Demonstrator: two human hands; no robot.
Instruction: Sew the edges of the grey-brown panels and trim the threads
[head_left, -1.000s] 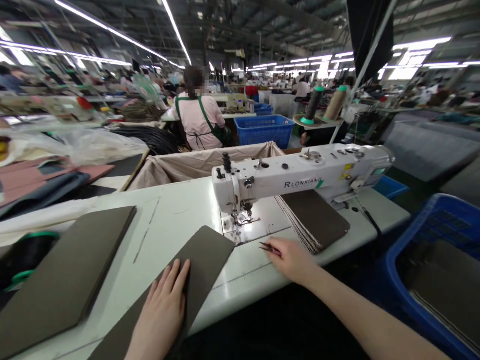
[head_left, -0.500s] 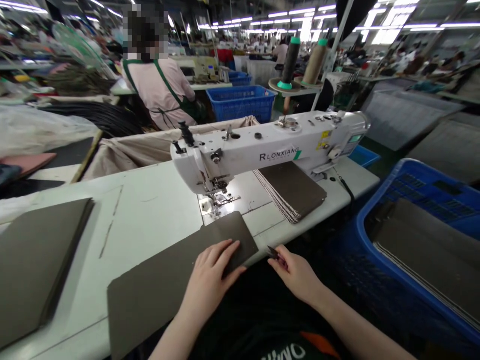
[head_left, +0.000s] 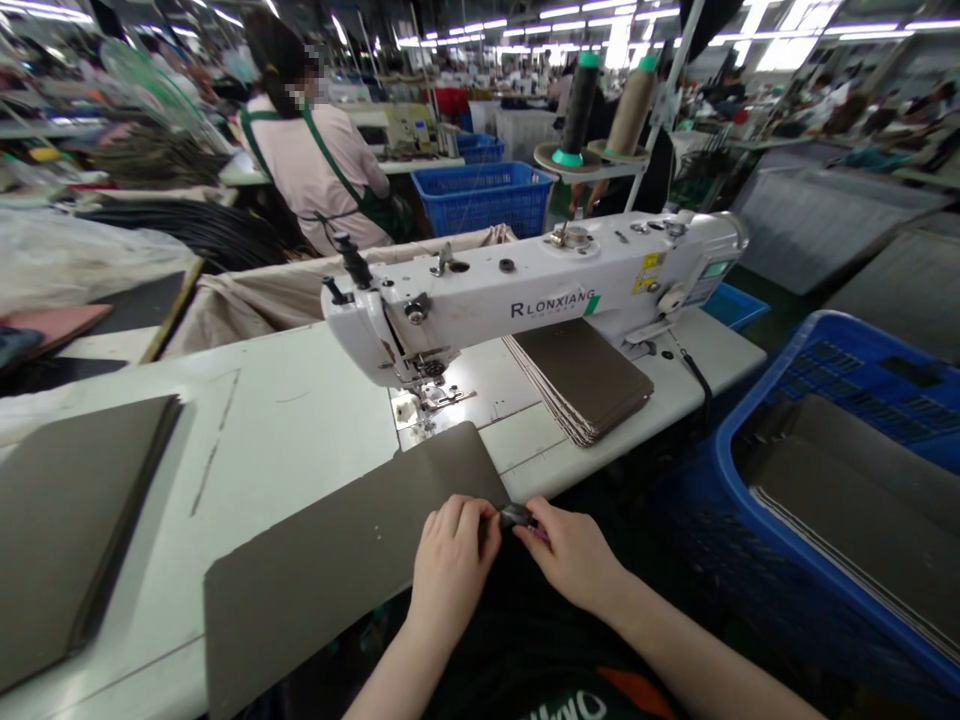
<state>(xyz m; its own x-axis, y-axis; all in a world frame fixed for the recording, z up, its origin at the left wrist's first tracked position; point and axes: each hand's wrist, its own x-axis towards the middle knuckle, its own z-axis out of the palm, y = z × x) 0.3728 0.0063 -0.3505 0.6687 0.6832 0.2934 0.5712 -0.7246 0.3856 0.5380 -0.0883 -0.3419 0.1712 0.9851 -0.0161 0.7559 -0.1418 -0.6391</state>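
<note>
A grey-brown panel (head_left: 322,540) lies on the white table, its right corner near both hands. My left hand (head_left: 457,545) is closed at the panel's front edge, fingertips pinched near that corner; what they grip is too small to make out. My right hand (head_left: 562,550) is closed around a small dark tool with a pinkish handle (head_left: 517,515), its tip against the corner beside my left fingertips. Just behind the panel stands the needle area of a white sewing machine (head_left: 480,310).
A stack of panels (head_left: 589,375) sits under the machine arm, another stack (head_left: 75,520) at the table's left. A blue basket (head_left: 727,440) with panels stands at the right. Beyond the machine are thread cones (head_left: 577,110) and a seated person in a green apron (head_left: 319,170).
My left hand has moved from lying on the panel to its front right corner and closed. My right hand has moved slightly left, bringing the tool to the corner. The view has shifted a little.
</note>
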